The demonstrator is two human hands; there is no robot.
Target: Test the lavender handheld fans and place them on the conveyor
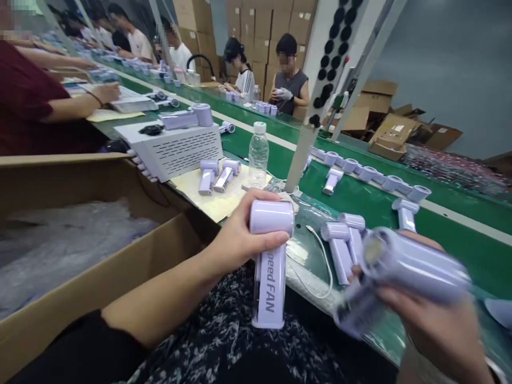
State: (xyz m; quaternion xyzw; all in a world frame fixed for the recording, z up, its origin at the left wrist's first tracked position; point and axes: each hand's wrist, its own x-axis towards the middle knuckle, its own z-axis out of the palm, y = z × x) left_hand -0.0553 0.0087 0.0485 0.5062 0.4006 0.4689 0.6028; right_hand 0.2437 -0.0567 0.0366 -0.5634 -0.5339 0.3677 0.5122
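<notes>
Two hands, held apart, each clamp a lavender fan: my left hand (236, 234) grips one by its barrel (272, 217) above my lap (216, 325), while my right hand (444, 325) holds another (424, 266), blurred, near the bench edge. A hasty swing on the right could clip the fans lying close by (340, 258) or snag the white cable (331, 272), scuffing a casing.

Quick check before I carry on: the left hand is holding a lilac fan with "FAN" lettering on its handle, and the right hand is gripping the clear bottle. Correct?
Not the right hand: the head view shows it gripping a second lilac fan, motion-blurred. The left hand is holding the lettered fan, as you said.
</notes>
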